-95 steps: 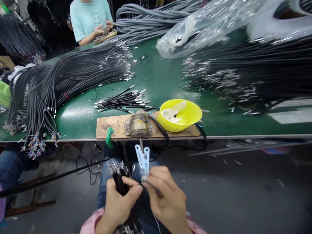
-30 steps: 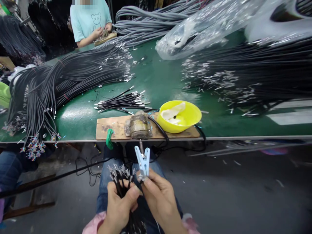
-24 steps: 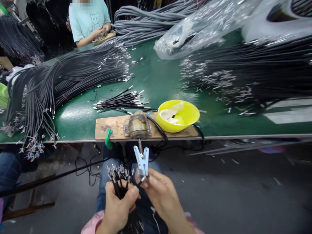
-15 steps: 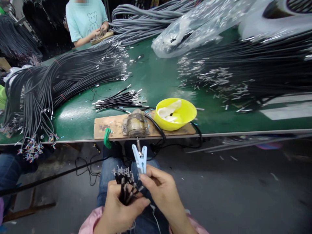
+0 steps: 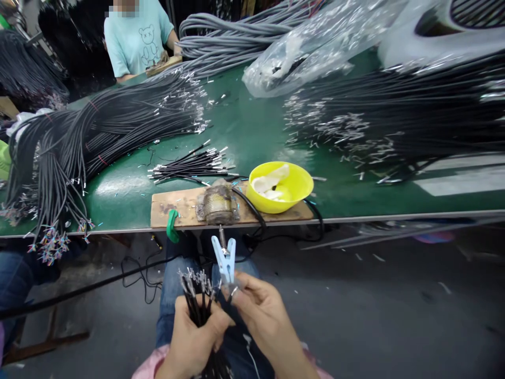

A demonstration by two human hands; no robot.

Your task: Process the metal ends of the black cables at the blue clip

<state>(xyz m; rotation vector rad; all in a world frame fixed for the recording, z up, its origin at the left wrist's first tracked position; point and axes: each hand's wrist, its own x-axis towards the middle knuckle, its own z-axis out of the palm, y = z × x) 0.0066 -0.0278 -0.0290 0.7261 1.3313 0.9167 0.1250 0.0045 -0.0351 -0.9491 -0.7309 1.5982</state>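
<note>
My left hand [image 5: 192, 339] is closed round a bundle of thin black wires [image 5: 198, 297] with metal tips pointing up, held over my lap. My right hand [image 5: 259, 311] pinches a single wire's metal tip [image 5: 232, 292] between thumb and forefinger, just below a pale blue plastic clip [image 5: 223, 258]. The clip hangs from a small taped device [image 5: 218, 203] fixed on a wooden board [image 5: 177, 206] at the table's near edge. Both hands are close together, almost touching.
A yellow bowl [image 5: 299, 182] sits on the board's right end. A small pile of short black wires [image 5: 190, 164] lies behind it on the green table [image 5: 252, 131]. Big black cable bundles [image 5: 90, 131] lie left and right, a plastic bag [image 5: 315, 47] behind. A person in a light blue shirt [image 5: 136, 34] works at the far side.
My right hand has drawn one wire out of the bundle and raised its tip toward the blue clip. The left hand regripped the bundle. The view shifted slightly left.
</note>
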